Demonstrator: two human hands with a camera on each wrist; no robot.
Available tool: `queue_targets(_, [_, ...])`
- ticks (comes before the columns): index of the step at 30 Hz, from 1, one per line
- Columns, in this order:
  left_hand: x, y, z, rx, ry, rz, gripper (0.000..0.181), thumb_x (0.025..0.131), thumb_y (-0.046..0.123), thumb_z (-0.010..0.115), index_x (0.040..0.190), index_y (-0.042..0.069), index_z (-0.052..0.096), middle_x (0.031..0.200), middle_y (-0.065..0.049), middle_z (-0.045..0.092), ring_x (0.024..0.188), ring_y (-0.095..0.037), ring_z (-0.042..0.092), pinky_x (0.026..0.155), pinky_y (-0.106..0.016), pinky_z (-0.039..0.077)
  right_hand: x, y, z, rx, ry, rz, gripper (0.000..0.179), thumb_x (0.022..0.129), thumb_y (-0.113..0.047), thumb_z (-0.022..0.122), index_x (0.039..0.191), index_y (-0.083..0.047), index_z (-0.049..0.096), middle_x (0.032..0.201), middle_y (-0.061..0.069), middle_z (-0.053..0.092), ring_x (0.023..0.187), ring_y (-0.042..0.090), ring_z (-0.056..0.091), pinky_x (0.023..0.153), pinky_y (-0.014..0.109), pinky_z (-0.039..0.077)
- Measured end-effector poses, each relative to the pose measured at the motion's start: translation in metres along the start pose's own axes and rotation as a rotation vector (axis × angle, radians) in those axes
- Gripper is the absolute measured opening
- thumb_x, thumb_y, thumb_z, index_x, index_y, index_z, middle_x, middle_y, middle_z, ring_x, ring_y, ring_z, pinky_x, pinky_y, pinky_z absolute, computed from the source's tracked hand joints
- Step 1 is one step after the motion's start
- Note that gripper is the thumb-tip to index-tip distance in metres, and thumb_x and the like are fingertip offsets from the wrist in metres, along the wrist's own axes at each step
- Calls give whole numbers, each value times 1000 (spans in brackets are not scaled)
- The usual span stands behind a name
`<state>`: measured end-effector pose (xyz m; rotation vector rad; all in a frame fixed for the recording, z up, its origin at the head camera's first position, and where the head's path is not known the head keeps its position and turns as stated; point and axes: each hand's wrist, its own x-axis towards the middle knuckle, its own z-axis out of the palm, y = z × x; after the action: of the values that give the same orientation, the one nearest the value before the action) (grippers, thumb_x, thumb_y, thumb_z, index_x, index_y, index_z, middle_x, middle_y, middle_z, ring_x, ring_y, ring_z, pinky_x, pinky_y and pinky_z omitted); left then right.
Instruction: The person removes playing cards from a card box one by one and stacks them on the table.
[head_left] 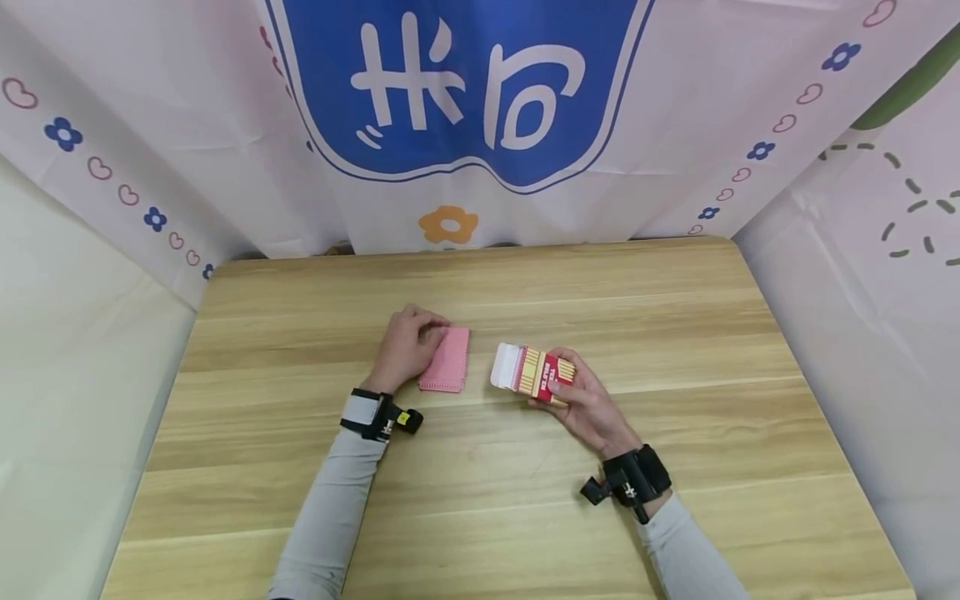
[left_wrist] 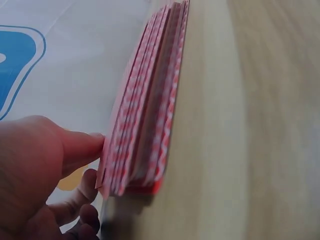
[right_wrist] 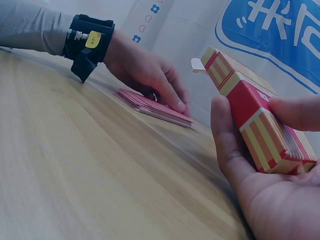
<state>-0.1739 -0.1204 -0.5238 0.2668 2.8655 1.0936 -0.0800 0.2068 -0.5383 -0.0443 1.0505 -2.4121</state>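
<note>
A stack of pink cards (head_left: 447, 362) with scalloped, red-and-white patterned edges lies on the table left of centre. My left hand (head_left: 407, 344) pinches its far end, thumb on top; in the left wrist view the layers of the card stack (left_wrist: 142, 100) show edge-on, slightly fanned apart. To the right, my right hand (head_left: 588, 404) grips a small striped yellow-and-red card box (head_left: 534, 372), thumb across its red band. The box's white flap (head_left: 507, 365) stands open towards the cards, and a pink edge shows at the opening. In the right wrist view the box (right_wrist: 255, 112) is tilted, held above the table.
Both hands work over a light wood-grain table (head_left: 480, 517). Behind its far edge hangs a white cloth (head_left: 315, 200) with a blue emblem (head_left: 465, 92). Pale walls of cloth stand at the left and right sides. Each wrist wears a black camera strap (head_left: 637, 479).
</note>
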Motion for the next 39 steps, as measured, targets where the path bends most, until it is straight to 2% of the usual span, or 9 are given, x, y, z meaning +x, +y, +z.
queue_targets(7, [-2, 3, -3, 9, -35, -17, 21, 108, 23, 64, 120, 12, 78, 120, -12, 61, 109, -31, 53, 91, -45, 45, 0, -1, 1, -8, 10, 4, 52, 105, 12, 47, 147, -15, 33, 150, 17, 47, 128, 30, 67, 102, 41, 59])
queue_targets(13, [-3, 4, -11, 1, -86, -2, 21, 108, 20, 63, 122, 12, 76, 120, -12, 63, 110, -30, 55, 94, -46, 47, 1, -1, 1, -13, 3, -1, 52, 105, 12, 47, 146, -15, 34, 150, 17, 45, 128, 30, 66, 102, 41, 59])
queue_targets(20, [-5, 8, -22, -32, -88, 17, 24, 107, 20, 63, 126, 7, 73, 125, -14, 64, 119, -33, 58, 105, -51, 48, 0, -1, 1, -9, 4, 4, 54, 104, 10, 52, 147, -15, 33, 151, 17, 45, 128, 30, 66, 102, 42, 58])
queue_targets(24, [-9, 26, -28, -70, -46, 76, 23, 107, 21, 63, 124, 6, 72, 129, -14, 66, 118, -32, 59, 102, -50, 49, 0, 0, 0, -8, 11, 3, 53, 104, 10, 52, 147, -15, 33, 150, 18, 46, 128, 30, 67, 102, 42, 59])
queue_targets(28, [-18, 56, -25, -176, -2, 235, 17, 106, 15, 66, 118, 5, 73, 120, -11, 71, 97, -26, 60, 83, -40, 50, -1, -1, 0, -15, 13, -1, 52, 105, 10, 51, 147, -15, 32, 149, 17, 47, 128, 30, 67, 101, 41, 59])
queue_targets(30, [-24, 70, -20, -216, -2, 304, 13, 105, 13, 68, 115, 7, 74, 113, -7, 71, 86, -22, 59, 74, -36, 48, 0, -1, 0, -19, 16, 1, 52, 105, 9, 51, 147, -15, 32, 150, 17, 47, 128, 29, 67, 102, 41, 59])
queue_targets(32, [-29, 82, -13, -247, -33, 347, 12, 104, 12, 68, 114, 9, 75, 110, -5, 72, 83, -20, 57, 72, -36, 48, 0, -1, 0, -24, 15, 3, 52, 105, 8, 51, 147, -15, 32, 150, 16, 46, 128, 29, 67, 102, 41, 59])
queue_targets(35, [-36, 93, -2, -198, -80, 348, 10, 104, 16, 71, 113, 15, 75, 111, 0, 73, 87, -19, 60, 76, -36, 52, 0, -1, 1, -21, 10, 3, 52, 105, 8, 52, 147, -15, 32, 151, 16, 45, 128, 29, 66, 102, 41, 58])
queue_targets(39, [-41, 98, 11, -77, -124, 287, 14, 99, 23, 78, 112, 19, 74, 111, 6, 73, 90, -18, 61, 77, -32, 52, -1, 0, 1, -4, -13, -2, 53, 104, 10, 50, 147, -15, 32, 152, 16, 44, 128, 30, 66, 103, 41, 58])
